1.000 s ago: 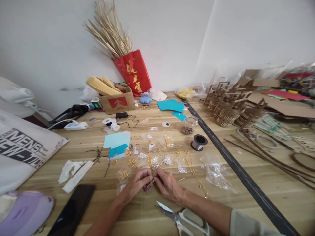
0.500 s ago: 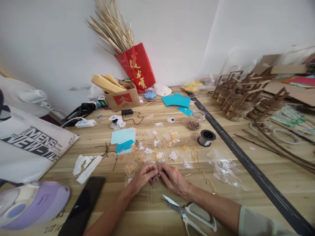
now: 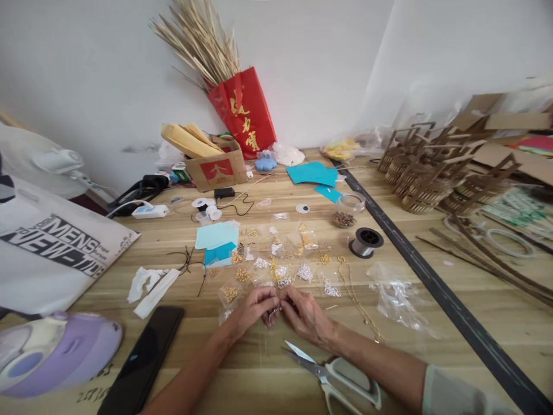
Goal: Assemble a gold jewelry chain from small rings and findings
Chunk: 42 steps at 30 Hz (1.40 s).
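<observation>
My left hand (image 3: pixel 259 305) and my right hand (image 3: pixel 305 314) meet fingertip to fingertip low over the table. The left fingers are closed around a small strand of silvery beads (image 3: pixel 273 314), partly hidden by them. My right thumb and forefinger pinch at the strand's end; what they grip is too small to make out. Just beyond the hands lie heaps of silver beads (image 3: pixel 305 272) and gold beads (image 3: pixel 244 275) on little clear bags. White-handled scissors (image 3: pixel 322 372) rest partly open below my right hand. A gold chain (image 3: pixel 354 297) lies to its right.
A black phone (image 3: pixel 142 357) and a purple-and-white device (image 3: pixel 64 351) lie at left. Right of the beads are a wire spool (image 3: pixel 366 243) and a crumpled plastic bag (image 3: pixel 397 294). A black strip (image 3: pixel 415 259) crosses the table; small woven baskets (image 3: pixel 425 184) stand beyond it.
The view has shifted slightly. Both hands stay together in nearly the same place and pose, still pinching.
</observation>
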Each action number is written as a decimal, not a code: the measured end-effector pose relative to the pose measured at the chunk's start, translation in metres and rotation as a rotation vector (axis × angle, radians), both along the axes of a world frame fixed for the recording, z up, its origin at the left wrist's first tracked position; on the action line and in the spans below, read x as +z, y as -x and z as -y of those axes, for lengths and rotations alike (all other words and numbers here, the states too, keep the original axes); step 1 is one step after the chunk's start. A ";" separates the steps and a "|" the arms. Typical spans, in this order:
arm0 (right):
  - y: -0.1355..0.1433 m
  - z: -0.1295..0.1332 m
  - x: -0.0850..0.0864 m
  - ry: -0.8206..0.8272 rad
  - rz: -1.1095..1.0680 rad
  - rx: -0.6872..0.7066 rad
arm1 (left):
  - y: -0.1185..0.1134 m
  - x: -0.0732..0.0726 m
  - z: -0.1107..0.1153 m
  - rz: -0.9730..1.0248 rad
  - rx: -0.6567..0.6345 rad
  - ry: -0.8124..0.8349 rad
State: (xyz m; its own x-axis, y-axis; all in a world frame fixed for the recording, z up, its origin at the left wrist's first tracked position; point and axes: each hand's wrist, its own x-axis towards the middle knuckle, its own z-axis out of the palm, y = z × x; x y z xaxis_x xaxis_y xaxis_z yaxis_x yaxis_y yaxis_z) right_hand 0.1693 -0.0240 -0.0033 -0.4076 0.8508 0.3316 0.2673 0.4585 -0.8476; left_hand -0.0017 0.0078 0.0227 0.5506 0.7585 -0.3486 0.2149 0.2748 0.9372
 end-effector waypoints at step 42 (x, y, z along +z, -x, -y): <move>-0.007 0.000 0.007 0.127 -0.074 0.096 | 0.004 -0.004 0.001 0.064 -0.055 0.026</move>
State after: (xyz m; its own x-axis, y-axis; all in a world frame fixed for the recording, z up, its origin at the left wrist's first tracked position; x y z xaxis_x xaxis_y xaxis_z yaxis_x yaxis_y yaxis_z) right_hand 0.1765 -0.0236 0.0038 -0.4675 0.8461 0.2558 0.1618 0.3664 -0.9163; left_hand -0.0061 0.0069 0.0188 0.6129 0.7177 -0.3307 0.1701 0.2888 0.9421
